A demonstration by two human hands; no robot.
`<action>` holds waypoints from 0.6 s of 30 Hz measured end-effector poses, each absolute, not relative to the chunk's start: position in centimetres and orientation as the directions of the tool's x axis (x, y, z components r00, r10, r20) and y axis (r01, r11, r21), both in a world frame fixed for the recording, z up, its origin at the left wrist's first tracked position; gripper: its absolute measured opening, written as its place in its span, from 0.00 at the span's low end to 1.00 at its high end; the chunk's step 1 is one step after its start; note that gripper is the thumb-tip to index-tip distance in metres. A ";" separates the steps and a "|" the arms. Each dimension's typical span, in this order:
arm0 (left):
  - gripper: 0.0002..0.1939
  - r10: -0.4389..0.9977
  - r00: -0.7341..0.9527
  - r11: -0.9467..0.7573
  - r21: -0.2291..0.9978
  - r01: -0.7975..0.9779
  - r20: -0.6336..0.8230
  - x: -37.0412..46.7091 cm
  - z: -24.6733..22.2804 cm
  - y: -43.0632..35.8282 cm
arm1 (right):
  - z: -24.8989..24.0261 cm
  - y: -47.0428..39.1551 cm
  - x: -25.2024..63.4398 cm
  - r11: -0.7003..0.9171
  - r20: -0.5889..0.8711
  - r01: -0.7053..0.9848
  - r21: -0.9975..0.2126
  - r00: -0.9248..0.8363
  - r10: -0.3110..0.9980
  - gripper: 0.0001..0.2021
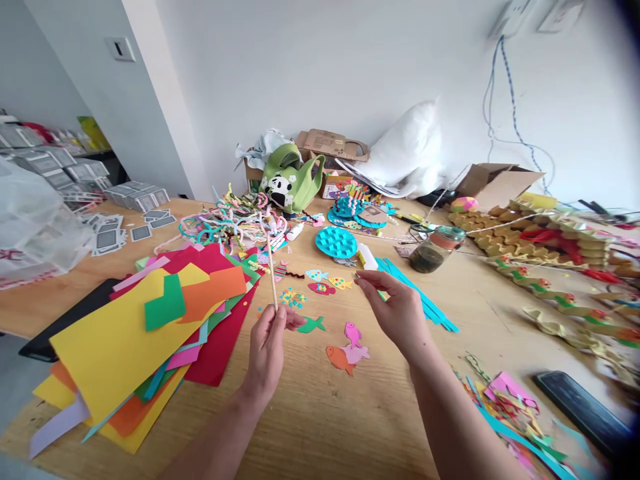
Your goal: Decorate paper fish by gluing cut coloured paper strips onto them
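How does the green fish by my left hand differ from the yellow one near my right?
Colour: the green fish looks plain where it shows, while the yellow fish carries coloured dots.
View: the left hand partly covers the green fish; the yellow fish shows whole, close to the right hand.
Shared: both are flat fish shapes lying on the table.

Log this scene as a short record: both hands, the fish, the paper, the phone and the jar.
left hand: holds a stick
right hand: pinching pose; anything held is too small to tell
green fish: beside the left hand
orange fish: touching the lilac fish
paper: piled left of the left hand
phone: at right, beside scraps
jar: holds something dark
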State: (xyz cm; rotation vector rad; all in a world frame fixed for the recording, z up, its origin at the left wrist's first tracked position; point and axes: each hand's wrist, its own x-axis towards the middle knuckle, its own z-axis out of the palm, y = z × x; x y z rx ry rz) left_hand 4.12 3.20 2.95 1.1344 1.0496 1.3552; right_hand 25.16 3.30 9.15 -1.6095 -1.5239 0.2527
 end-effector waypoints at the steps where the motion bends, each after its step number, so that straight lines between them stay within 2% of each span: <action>1: 0.15 0.994 -0.022 -0.105 0.983 -0.150 0.102 4.1 3.0 3.2 | 9.3 3.5 25.7 0.122 0.403 0.685 -0.718 0.267 0.876 0.12; 7: 0.17 0.981 -0.109 -0.166 0.986 -0.025 0.162 3.8 3.1 3.3 | 9.6 6.7 32.2 0.127 0.427 0.501 -0.856 0.548 0.720 0.14; 9: 0.20 0.981 -0.136 -0.143 0.990 -0.002 0.141 3.7 3.1 3.5 | 9.0 8.6 34.5 0.055 0.386 0.534 -0.843 0.533 0.753 0.13; 13: 0.24 0.989 -0.134 -0.055 0.998 0.011 0.056 3.6 3.0 3.6 | 7.0 12.8 36.2 -0.250 0.264 0.715 -0.653 0.523 0.810 0.13; 16: 0.26 0.997 -0.079 -0.021 0.999 -0.026 0.019 3.8 2.9 3.6 | 5.1 15.7 35.1 -0.354 0.157 0.785 -0.508 0.489 0.858 0.20; 18: 0.26 0.999 -0.053 -0.012 0.999 -0.043 0.010 4.0 2.7 3.6 | 4.0 17.1 34.2 -0.414 0.100 0.770 -0.486 0.520 0.849 0.25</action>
